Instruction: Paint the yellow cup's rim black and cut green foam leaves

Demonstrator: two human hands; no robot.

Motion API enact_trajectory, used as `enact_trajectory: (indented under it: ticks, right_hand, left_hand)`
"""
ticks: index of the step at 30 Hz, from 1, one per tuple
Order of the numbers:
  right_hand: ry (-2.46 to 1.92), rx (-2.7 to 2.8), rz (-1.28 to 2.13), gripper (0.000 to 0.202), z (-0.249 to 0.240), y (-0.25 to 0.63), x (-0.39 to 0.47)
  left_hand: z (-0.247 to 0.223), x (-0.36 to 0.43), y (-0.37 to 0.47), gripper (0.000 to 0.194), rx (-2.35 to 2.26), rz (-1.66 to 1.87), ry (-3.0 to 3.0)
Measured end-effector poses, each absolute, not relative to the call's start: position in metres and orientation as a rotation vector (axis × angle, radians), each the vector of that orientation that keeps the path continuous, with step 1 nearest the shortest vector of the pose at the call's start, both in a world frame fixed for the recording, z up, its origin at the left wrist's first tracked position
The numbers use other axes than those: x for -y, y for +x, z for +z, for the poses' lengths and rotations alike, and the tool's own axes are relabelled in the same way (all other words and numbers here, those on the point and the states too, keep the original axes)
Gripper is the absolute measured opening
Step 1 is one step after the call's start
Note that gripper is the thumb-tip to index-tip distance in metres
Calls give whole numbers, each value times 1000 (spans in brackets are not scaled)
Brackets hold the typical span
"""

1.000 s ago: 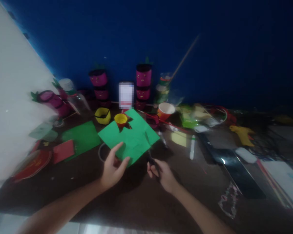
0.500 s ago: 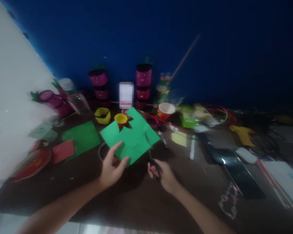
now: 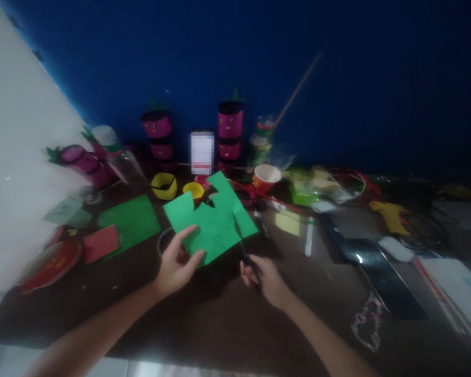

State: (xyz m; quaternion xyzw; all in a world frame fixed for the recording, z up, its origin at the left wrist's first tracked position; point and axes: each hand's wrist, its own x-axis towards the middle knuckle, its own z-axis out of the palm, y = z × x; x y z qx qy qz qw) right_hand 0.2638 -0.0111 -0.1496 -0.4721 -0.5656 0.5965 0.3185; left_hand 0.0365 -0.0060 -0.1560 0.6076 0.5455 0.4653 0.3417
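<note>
My left hand pinches the near left edge of a sheet of green paper, thumb and fingers closed on it. The sheet is held above the table, with a jagged notch cut into its far side. My right hand is closed round the dark handles of a pair of scissors. The blades lie against the right part of the sheet; whether they are parted is too blurred to tell. Just behind the notch stands a small yellow cup, partly hidden by the paper.
Another green sheet and a red paper piece lie at left. Purple figures and a phone stand along the blue wall. A paper cup, a marker and a yellow glue gun are to the right.
The green paper has shifted and turned slightly, its far corner moving right. The scissors have moved slightly, and their blades now show against the sheet. Both hands keep their hold.
</note>
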Motion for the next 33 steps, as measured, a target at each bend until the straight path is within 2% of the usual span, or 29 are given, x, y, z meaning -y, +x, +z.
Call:
enact_trajectory:
  ticks: [33]
  right_hand:
    - [-1243,1553,1594,44,-151,271,9]
  left_hand:
    - [-154,-10,28,41,-1500,1230,1603]
